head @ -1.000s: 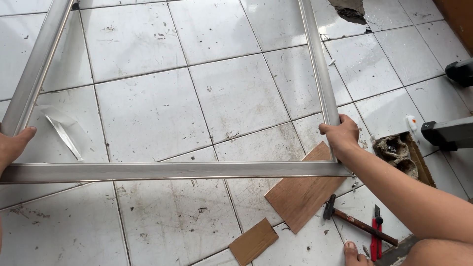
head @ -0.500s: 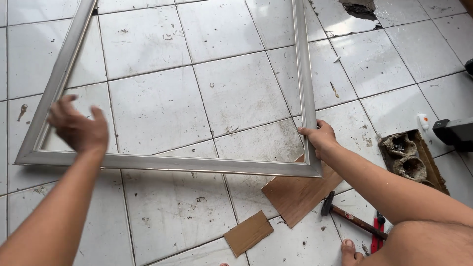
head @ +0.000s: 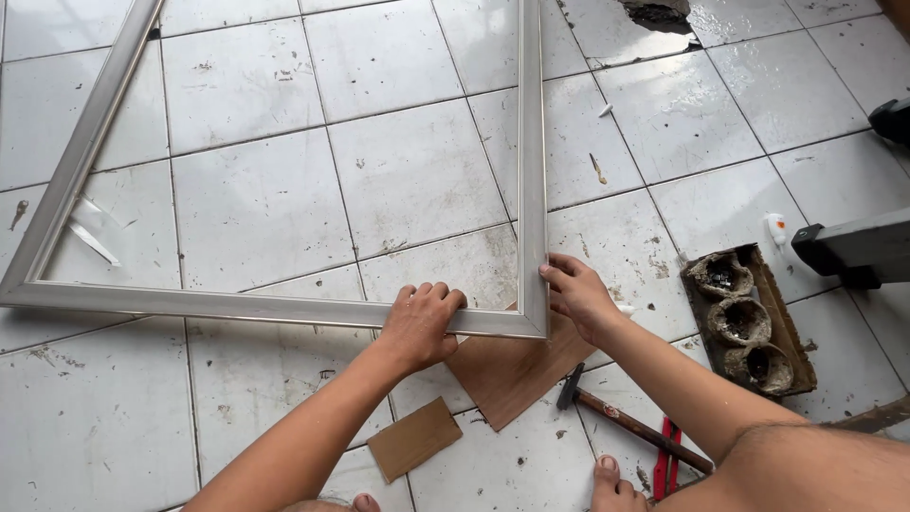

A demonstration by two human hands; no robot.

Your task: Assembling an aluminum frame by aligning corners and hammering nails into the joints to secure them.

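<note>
The big silver aluminium rectangular frame [head: 284, 308] lies flat on the white tiled floor [head: 408, 171], its near-right corner resting over a thin reddish-brown plywood offcut [head: 512, 374].

Left hand [head: 422, 322] has come across since half a sec ago. Then it hovered open over the frame's left end; now it sits on the bottom rail just left of the corner, fingers curled over the rail's far edge, knuckles up, so closed on the rail. How hard it presses, can't tell.

Right hand [head: 578, 299] is at much the same spot as before, on the outer side of the right upright, fingertips touching the rail's edge just above the corner, thumb side partly hidden. It looks like a bracing touch rather than a full wrap; fingers half-open against the metal.

So both hands now bunch at one corner w/ the mitre joint between them, instead of one per end. Frame itself seems to have shifted little vs. the tiles.

Nearby: a small tan cardboard-like rectangle [head: 414, 438] near the left forearm, a hammer with dark head and brown handle [head: 630, 422] just right of the plywood, red-handled pliers [head: 666, 460] beside it. A brown tray with three crusted round pots [head: 744, 318] sits further right, and a grey metal bar end [head: 853, 246] beyond.
</note>
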